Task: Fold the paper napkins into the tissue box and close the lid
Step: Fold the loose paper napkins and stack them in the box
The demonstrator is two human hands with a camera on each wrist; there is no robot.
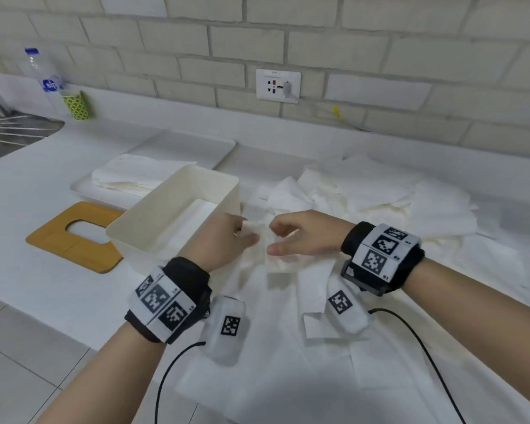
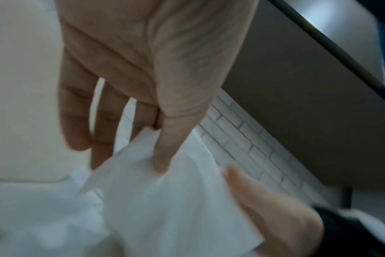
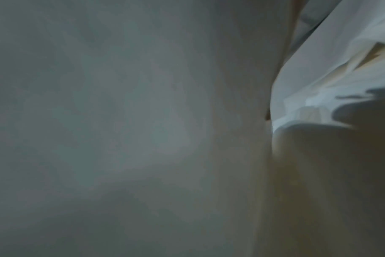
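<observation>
Both hands hold one white paper napkin (image 1: 262, 243) just right of the cream tissue box (image 1: 153, 221), which stands open with folded napkins (image 1: 193, 215) inside. My left hand (image 1: 227, 237) pinches the napkin's left edge between thumb and forefinger; the left wrist view shows that napkin (image 2: 165, 191) under the thumb of my left hand (image 2: 160, 156). My right hand (image 1: 291, 234) grips the right edge with curled fingers. The wooden lid (image 1: 74, 240), with its oval slot, lies flat left of the box. The right wrist view is dark and blurred, with only white paper (image 3: 330, 69) showing.
A heap of loose napkins (image 1: 380, 191) lies behind my right hand. A white tray (image 1: 178, 148) with a napkin stack (image 1: 135, 174) sits behind the box. A water bottle (image 1: 43, 75) and green cup (image 1: 75, 104) stand far left by the sink (image 1: 10, 130). More paper (image 1: 303, 347) covers the counter's front edge.
</observation>
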